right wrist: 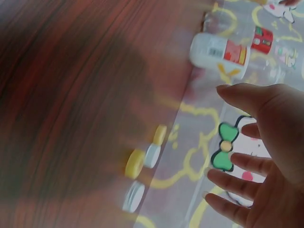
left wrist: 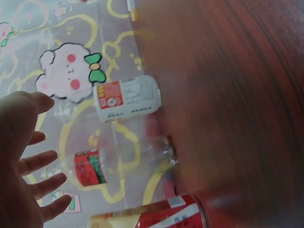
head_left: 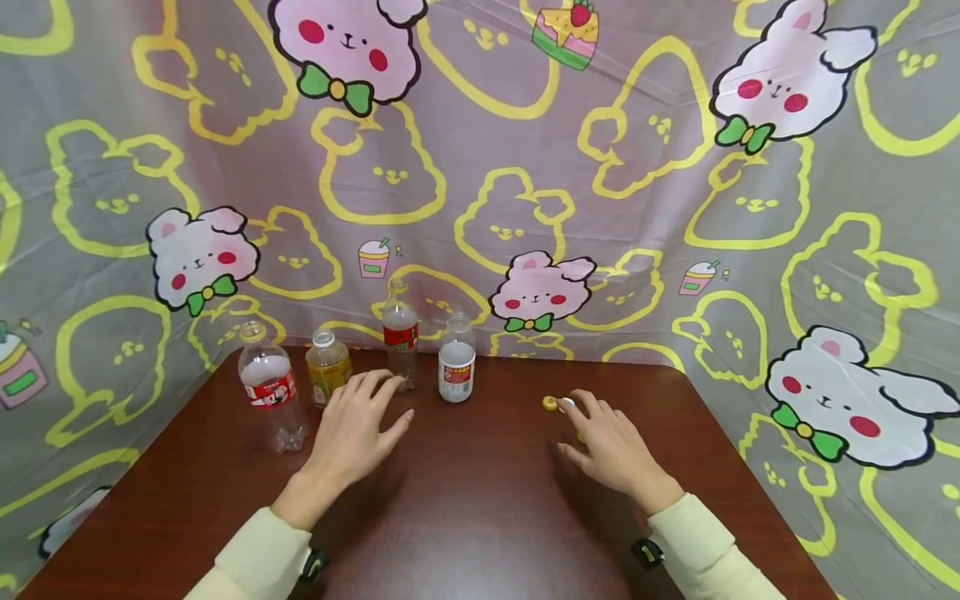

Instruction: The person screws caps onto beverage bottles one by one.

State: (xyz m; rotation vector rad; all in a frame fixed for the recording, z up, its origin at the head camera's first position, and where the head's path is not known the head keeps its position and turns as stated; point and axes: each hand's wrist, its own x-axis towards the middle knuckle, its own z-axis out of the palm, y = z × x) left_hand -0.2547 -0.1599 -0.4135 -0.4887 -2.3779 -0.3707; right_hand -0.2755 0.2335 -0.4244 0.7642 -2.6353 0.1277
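Note:
My left hand (head_left: 351, 433) hovers over the table with fingers spread and nothing in it. Just beyond and to its left stand a clear bottle with a red label (head_left: 272, 392) and a bottle with a yellow label (head_left: 328, 372). Farther back are a clear bottle with a red-green label (left wrist: 89, 168) and a white-labelled bottle (head_left: 456, 372), all upright. On the right, my right hand (head_left: 618, 450) is held above the table, fingers loose and empty. Near its fingertips lie several bottle caps, among them a yellow cap (right wrist: 135, 164) and a white cap (right wrist: 134, 196).
The brown table (head_left: 480, 500) has a glossy wood-grain top. A cartoon-patterned cloth (head_left: 480, 125) hangs along its back and both sides. Dark wrist straps (head_left: 648, 552) sit at the sleeve cuffs.

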